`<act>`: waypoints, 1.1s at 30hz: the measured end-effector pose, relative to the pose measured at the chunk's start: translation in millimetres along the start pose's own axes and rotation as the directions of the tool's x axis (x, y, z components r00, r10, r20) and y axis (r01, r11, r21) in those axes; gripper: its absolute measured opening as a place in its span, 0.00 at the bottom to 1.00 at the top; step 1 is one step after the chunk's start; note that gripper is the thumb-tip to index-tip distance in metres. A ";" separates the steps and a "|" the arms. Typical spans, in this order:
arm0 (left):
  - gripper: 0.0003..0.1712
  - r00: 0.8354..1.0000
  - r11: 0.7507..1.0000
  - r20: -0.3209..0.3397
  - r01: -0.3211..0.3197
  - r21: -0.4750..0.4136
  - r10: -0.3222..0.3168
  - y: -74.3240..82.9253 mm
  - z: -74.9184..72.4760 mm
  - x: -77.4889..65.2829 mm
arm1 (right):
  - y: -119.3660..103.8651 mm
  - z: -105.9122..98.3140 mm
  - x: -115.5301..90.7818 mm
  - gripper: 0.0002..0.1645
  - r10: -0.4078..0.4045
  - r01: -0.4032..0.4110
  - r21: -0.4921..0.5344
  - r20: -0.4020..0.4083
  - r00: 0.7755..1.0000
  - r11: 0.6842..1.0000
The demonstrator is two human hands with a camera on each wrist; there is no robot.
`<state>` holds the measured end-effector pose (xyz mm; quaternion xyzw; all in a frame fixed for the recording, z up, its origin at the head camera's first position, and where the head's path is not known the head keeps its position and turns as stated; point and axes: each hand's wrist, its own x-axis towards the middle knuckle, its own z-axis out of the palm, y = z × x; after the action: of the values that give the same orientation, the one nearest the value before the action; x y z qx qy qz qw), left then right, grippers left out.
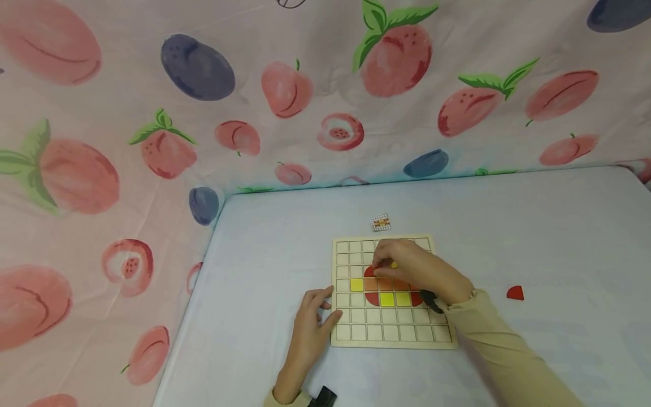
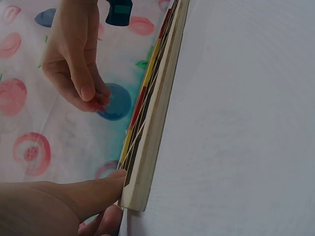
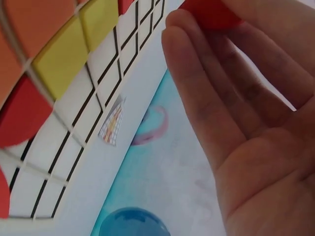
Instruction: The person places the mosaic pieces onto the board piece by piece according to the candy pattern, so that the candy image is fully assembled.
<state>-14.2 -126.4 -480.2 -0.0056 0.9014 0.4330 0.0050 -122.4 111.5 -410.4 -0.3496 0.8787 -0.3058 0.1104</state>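
A square wooden grid board lies on the table. Set in its cells are red rounded pieces, yellow squares and orange pieces. Over the board's upper middle, my right hand pinches a small red piece between thumb and fingertips, held above the surface in the left wrist view. That hand hides part of the grid in the head view. My left hand rests at the board's left edge, its thumb and a forefinger touching the rim.
Just beyond the board lies a small pattern card. A loose red piece is on the white table to the right. Fruit-printed cloth hangs behind and along the left of the table.
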 end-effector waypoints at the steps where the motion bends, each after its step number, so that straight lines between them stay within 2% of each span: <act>1: 0.28 1.000 1.000 0.000 0.001 -0.001 -0.001 0.0 -0.1 -0.1 | -0.2 0.8 1.4 0.01 -0.004 0.004 -0.006 0.004 1.000 1.000; 11: 0.28 1.000 1.000 -0.002 -0.022 -0.013 0.022 -1.5 -0.8 -1.2 | 1.0 7.3 9.2 0.08 -0.046 0.046 -0.024 0.010 0.999 0.999; 16: 0.28 1.000 1.000 -0.001 -0.022 -0.021 0.022 -2.2 -1.0 -1.3 | -0.2 10.7 14.1 0.09 -0.065 0.066 -0.024 0.011 0.998 0.998; 26: 0.28 1.000 1.000 -0.005 -0.025 -0.013 0.025 -1.6 -0.6 -0.8 | -7.3 17.5 20.1 0.12 0.005 -0.005 0.004 0.012 1.000 1.000; 33: 0.28 1.000 1.000 -0.003 -0.024 -0.012 0.024 -0.4 -0.9 -1.1 | -7.7 21.4 22.6 0.07 -0.007 0.007 -0.001 -0.033 0.999 1.000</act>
<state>-13.1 -127.4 -480.0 0.0045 0.8989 0.4382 -0.0016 -126.0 81.8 -422.1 -0.3478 0.8792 -0.3115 0.0948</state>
